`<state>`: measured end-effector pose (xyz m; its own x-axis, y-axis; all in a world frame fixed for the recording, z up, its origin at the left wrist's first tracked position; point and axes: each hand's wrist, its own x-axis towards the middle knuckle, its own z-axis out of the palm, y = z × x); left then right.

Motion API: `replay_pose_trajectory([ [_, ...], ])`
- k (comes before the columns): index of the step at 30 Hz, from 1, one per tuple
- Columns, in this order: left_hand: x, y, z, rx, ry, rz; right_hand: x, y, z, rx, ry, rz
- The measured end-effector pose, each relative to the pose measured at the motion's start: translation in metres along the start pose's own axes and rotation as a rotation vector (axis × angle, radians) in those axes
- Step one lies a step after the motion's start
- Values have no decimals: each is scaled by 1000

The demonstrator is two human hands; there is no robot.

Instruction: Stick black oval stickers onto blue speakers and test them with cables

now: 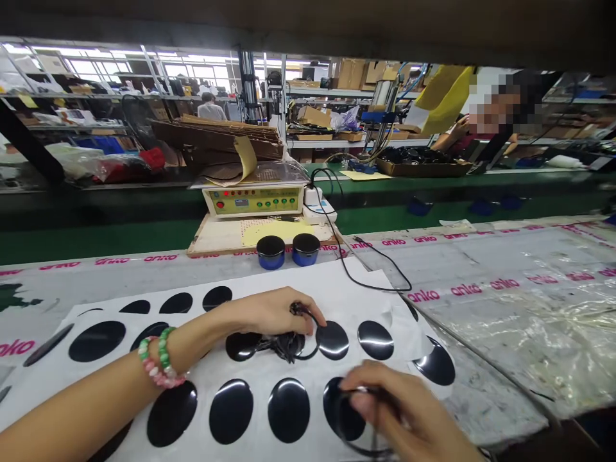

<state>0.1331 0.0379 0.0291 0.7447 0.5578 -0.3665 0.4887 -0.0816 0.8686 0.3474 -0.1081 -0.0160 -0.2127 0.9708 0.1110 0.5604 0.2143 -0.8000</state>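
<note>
My left hand (276,311), with beaded bracelets (163,359) at the wrist, reaches over a white sheet (260,366) of black round pieces. Its fingers are closed on a bundled black cable (289,346), part of which loops out past the fingertips. Nearer to me on the right, my right hand (409,404) is blurred by motion. Thumb and fingers there pinch a thin black cable, whose loop hangs below over a black disc (289,410) row. Whether both hands hold one and the same cable cannot be made out.
Two blue-and-black round items (271,251) stand beyond the sheet, before a tester box (255,200) with lit buttons. A loose black cable (375,287) runs from a white plug adapter (320,208) onto the plastic-covered table. Behind the green conveyor, a co-worker's arm (455,131) shows.
</note>
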Motion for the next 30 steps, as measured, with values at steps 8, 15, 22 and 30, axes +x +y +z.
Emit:
replay_pose_trajectory([
  [8,-9,-26,3,-610,173,54,42,-20,30,-13,-274,-152],
  [15,-30,-28,-25,-884,411,92,44,-23,43,-90,-251,-107],
  [22,-81,15,-8,-945,836,191,40,-53,35,300,152,-81],
  [30,-88,40,82,-1268,528,238,47,-98,68,-314,639,-408],
])
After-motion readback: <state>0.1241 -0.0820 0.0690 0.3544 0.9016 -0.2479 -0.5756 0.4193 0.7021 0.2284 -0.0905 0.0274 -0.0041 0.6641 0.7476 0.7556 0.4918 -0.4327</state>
